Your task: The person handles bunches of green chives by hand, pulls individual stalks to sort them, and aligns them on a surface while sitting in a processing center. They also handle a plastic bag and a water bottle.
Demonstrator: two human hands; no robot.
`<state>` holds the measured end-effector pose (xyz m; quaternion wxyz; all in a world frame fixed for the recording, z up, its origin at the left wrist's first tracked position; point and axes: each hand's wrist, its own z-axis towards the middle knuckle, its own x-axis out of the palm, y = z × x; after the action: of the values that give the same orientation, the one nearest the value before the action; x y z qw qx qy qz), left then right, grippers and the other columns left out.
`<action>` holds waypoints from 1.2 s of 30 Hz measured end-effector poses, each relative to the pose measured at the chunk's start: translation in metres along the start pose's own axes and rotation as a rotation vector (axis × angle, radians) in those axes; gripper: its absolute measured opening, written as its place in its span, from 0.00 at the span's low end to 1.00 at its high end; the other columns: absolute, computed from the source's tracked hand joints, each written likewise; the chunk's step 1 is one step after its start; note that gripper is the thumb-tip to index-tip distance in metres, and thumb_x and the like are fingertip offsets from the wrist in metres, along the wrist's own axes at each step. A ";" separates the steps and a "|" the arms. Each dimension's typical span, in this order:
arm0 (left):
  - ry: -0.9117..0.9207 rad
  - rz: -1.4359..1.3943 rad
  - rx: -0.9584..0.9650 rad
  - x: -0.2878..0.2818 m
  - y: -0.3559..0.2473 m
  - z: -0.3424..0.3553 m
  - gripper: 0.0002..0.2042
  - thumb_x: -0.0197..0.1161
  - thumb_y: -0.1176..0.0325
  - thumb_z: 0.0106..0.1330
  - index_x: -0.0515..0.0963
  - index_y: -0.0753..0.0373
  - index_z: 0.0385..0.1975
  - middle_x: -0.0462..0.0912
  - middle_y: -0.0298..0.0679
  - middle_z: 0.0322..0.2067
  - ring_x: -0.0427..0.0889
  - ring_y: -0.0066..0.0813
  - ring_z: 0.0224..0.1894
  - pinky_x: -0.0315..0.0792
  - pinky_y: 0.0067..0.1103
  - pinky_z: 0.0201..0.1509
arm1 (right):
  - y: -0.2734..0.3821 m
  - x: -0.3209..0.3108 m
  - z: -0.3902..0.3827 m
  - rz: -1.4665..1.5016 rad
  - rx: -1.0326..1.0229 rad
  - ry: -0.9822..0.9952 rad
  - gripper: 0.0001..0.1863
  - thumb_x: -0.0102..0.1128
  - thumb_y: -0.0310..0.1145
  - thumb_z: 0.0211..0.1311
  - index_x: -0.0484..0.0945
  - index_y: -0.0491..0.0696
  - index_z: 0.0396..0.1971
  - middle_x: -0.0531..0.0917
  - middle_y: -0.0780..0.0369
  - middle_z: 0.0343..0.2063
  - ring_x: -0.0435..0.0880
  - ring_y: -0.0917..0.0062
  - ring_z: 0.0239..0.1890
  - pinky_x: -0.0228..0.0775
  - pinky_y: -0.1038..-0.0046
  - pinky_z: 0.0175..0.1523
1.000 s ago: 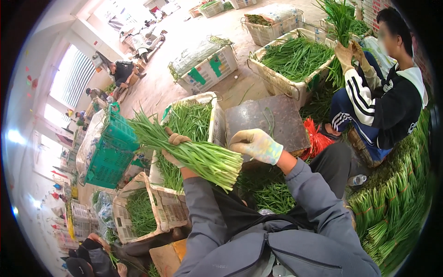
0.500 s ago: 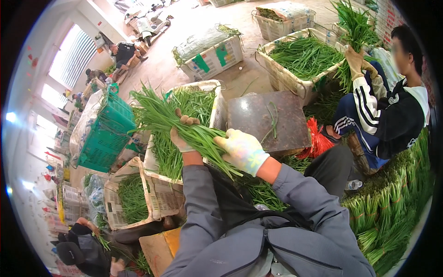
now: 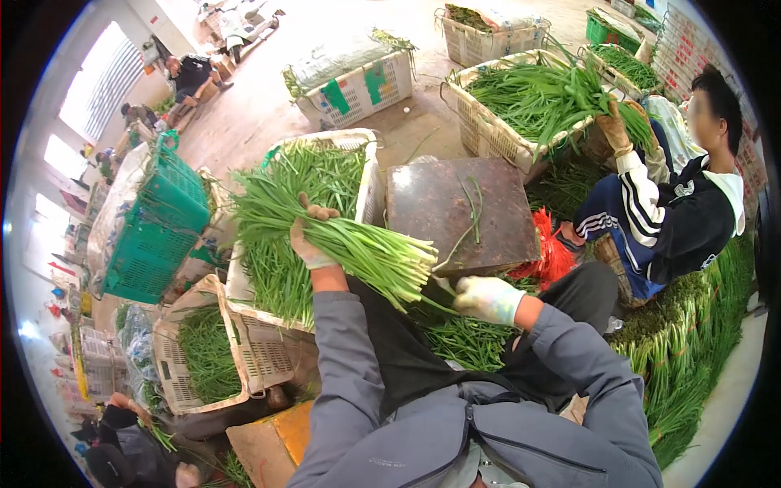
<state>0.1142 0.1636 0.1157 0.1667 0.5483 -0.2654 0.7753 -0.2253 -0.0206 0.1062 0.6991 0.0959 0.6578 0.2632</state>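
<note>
My left hand (image 3: 307,234), in a soiled glove, is closed round a thick bunch of garlic chives (image 3: 366,252). The pale cut ends point right, and the green leaves fan out to the left over a white crate of chives (image 3: 368,183). To the right of the bunch, my right hand (image 3: 488,299) wears a pale, colour-stained glove. Its fingers are closed on a single chive stalk (image 3: 436,306) that reaches toward the bunch's cut ends. Loose chives (image 3: 472,342) lie below that hand, between my legs.
A dark square board (image 3: 464,215) with stray stalks on it stands ahead. At right, a seated person (image 3: 691,195) handles chives over another crate (image 3: 472,122). Tied bundles (image 3: 691,350) line the right side. A green crate (image 3: 159,232) and a smaller crate (image 3: 199,390) stand left.
My right hand has left the bunch and moved right and slightly down. The bunch's pale ends have swung into view. The person at right has lowered their chives toward the crate.
</note>
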 end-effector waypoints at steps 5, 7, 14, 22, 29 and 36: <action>0.078 -0.020 -0.031 -0.004 0.003 0.016 0.21 0.51 0.64 0.69 0.71 0.62 0.61 0.82 0.37 0.36 0.79 0.34 0.37 0.72 0.33 0.54 | -0.011 -0.009 -0.003 0.077 0.353 0.134 0.11 0.65 0.39 0.53 0.84 0.55 0.37 0.86 0.56 0.33 0.84 0.57 0.39 0.76 0.59 0.45; 0.087 -0.010 -0.044 -0.002 0.010 0.020 0.21 0.51 0.65 0.69 0.71 0.62 0.61 0.82 0.37 0.35 0.79 0.34 0.37 0.72 0.33 0.54 | 0.018 -0.032 0.030 0.133 0.253 -0.365 0.07 0.64 0.36 0.57 0.82 0.53 0.35 0.83 0.60 0.31 0.83 0.61 0.34 0.76 0.64 0.39; 0.053 0.070 -0.092 -0.004 0.024 0.017 0.23 0.56 0.65 0.66 0.70 0.62 0.61 0.82 0.37 0.35 0.79 0.32 0.37 0.71 0.33 0.55 | 0.028 -0.046 0.097 -0.210 0.108 -0.364 0.08 0.56 0.36 0.60 0.81 0.51 0.35 0.79 0.57 0.31 0.81 0.61 0.32 0.74 0.62 0.36; 0.086 -0.004 -0.030 0.008 0.017 0.011 0.21 0.51 0.67 0.68 0.71 0.64 0.61 0.82 0.39 0.36 0.81 0.36 0.37 0.72 0.36 0.56 | 0.054 -0.069 0.070 0.099 0.190 -0.078 0.08 0.58 0.38 0.58 0.81 0.51 0.30 0.82 0.55 0.26 0.83 0.58 0.33 0.75 0.59 0.38; 0.155 0.052 0.058 0.005 0.017 0.006 0.25 0.53 0.67 0.63 0.69 0.60 0.63 0.79 0.38 0.40 0.79 0.36 0.44 0.68 0.37 0.62 | 0.082 -0.019 0.110 -0.043 0.263 -0.462 0.07 0.57 0.33 0.59 0.81 0.52 0.35 0.79 0.59 0.29 0.82 0.62 0.32 0.75 0.62 0.36; 0.142 0.061 0.061 0.014 0.025 0.001 0.23 0.50 0.66 0.66 0.69 0.59 0.62 0.81 0.39 0.40 0.80 0.38 0.44 0.69 0.37 0.63 | 0.070 -0.012 0.127 0.032 0.327 -0.606 0.10 0.61 0.36 0.60 0.81 0.47 0.38 0.82 0.56 0.31 0.83 0.60 0.35 0.75 0.63 0.41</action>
<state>0.0970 0.1425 0.1233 0.1446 0.4885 -0.2456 0.8247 -0.1185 0.0593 0.1653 0.8339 0.2907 0.4522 0.1248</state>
